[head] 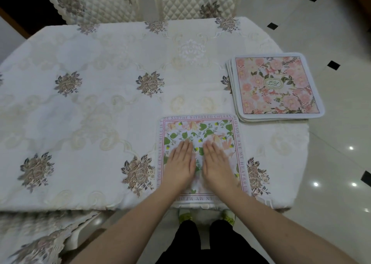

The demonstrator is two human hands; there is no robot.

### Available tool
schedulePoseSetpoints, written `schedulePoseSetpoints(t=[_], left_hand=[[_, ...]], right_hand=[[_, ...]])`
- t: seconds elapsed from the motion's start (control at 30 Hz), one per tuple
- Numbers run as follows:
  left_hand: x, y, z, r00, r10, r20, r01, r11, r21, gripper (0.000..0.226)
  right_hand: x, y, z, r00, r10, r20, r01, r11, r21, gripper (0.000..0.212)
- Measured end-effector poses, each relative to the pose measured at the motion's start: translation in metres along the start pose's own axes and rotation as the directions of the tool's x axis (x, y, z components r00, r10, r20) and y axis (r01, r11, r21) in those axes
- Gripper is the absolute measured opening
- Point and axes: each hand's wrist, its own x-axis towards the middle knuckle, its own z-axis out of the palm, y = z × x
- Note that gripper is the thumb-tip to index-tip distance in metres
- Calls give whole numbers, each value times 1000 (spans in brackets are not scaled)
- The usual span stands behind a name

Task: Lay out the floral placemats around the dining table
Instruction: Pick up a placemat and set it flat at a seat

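Observation:
A floral placemat with green leaves and a pink lettered border lies flat at the near edge of the dining table. My left hand and my right hand rest side by side on its middle, palms down, fingers straight. A stack of several pink floral placemats sits at the table's right edge, apart from my hands.
The table wears a cream embroidered cloth with dark flower motifs. Two quilted chairs stand at the far side, and another chair is at the near left. Glossy tiled floor lies to the right.

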Motion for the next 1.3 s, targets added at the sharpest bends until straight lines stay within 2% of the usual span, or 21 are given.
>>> schedulePoseSetpoints(t=[0.13,0.3,0.83,1.1,1.3], left_hand=[[-23,-7,14,996,81,-23,-79,992,94,59],[-24,-14,10,994,113,-13,-111,990,84,59],[-60,-63,-9,991,104,88,-117,982,149,67],[-56,-74,-17,975,159,154,-189,961,203,74],[-56,-74,-35,969,29,246,-114,934,337,74]], right_hand=[[-10,-4,12,999,-42,9,43,995,-93,58],[-15,6,6,998,-69,-2,69,991,-119,61],[-41,48,-6,998,42,49,-34,988,-153,64],[-54,65,-18,993,100,61,-86,975,-203,67],[-58,57,-29,969,178,174,-132,960,-249,68]])
